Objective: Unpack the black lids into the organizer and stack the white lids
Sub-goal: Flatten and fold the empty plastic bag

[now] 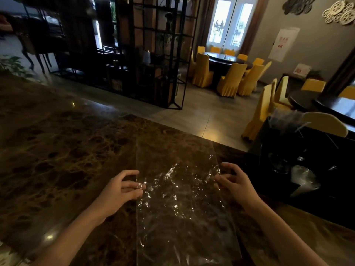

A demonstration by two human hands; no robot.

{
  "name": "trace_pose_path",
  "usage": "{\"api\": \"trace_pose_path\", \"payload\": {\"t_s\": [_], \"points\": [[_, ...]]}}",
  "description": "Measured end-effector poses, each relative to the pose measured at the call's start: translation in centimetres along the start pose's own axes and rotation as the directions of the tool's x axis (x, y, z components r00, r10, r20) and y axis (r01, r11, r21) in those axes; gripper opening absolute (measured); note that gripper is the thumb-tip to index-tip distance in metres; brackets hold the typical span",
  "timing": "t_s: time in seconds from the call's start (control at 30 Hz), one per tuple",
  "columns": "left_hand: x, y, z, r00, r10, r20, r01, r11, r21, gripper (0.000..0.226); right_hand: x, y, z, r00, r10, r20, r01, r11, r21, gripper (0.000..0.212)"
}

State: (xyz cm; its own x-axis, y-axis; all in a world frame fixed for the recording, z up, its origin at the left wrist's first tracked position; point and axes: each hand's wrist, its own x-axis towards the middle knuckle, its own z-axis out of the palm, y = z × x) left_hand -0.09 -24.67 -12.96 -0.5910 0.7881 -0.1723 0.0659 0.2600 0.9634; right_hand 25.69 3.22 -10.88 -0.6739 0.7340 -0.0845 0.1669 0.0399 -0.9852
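Observation:
An empty, crinkled clear plastic bag (180, 189) lies flat on the dark marble counter (57, 150). My left hand (119, 191) pinches the bag's left edge, fingertips partly under the film. My right hand (236, 183) has curled fingers on the bag's right edge. A black organizer (269, 150) stands at the counter's right end, its compartments very dark. Something clear and round (303, 177), like stacked plastic lids or cups, shows in one compartment. I cannot make out black or white lids.
More crumpled clear plastic (288, 120) sticks out of the organizer's top. Beyond the counter's far edge are a tiled floor, a black metal shelf (153, 54) and round tables with yellow-covered chairs (230, 79).

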Motion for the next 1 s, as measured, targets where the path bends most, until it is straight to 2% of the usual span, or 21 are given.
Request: {"api": "trace_pose_path", "payload": {"t_s": [0.13,0.23,0.3,0.37,0.47,0.63,0.87,1.0], "points": [[0.2,0.2,0.3,0.997,0.066,-0.036,-0.068,0.997,-0.038,0.061,-0.7,-0.7,-0.5,0.998,-0.058,0.005,0.059,0.998,-0.034,0.036],[0.2,0.7,0.6,0.984,0.146,-0.099,-0.154,0.985,-0.082,0.060,-1.0,-1.1,-0.9,0.992,-0.111,0.064,0.116,0.989,-0.091,0.024],[0.2,1.2,0.7,0.972,0.193,-0.135,-0.208,0.972,-0.107,0.059,-1.2,-1.4,-1.1,0.979,-0.124,0.161,0.151,0.974,-0.168,0.030],[0.2,1.8,0.7,0.957,0.248,-0.150,-0.262,0.961,-0.088,0.055,-1.4,-1.8,-1.2,0.970,-0.140,0.200,0.183,0.959,-0.215,0.041],[0.3,2.7,0.4,0.932,0.313,-0.185,-0.319,0.948,-0.006,0.035,-1.4,-2.3,-1.6,0.963,-0.210,0.167,0.248,0.936,-0.250,0.039],[0.8,4.0,0.1,0.913,0.344,-0.220,-0.345,0.938,0.033,0.026,-1.6,-3.4,-2.0,0.948,-0.298,0.110,0.317,0.913,-0.257,0.038],[0.9,6.8,-0.1,0.897,0.413,-0.158,-0.405,0.911,0.081,0.041,-2.3,-5.4,-3.0,0.928,-0.370,0.042,0.366,0.889,-0.276,0.039],[0.9,8.2,-0.4,0.840,0.522,-0.150,-0.486,0.845,0.222,0.038,-3.0,-6.7,-3.7,0.892,-0.450,0.042,0.441,0.847,-0.297,0.038]]}}
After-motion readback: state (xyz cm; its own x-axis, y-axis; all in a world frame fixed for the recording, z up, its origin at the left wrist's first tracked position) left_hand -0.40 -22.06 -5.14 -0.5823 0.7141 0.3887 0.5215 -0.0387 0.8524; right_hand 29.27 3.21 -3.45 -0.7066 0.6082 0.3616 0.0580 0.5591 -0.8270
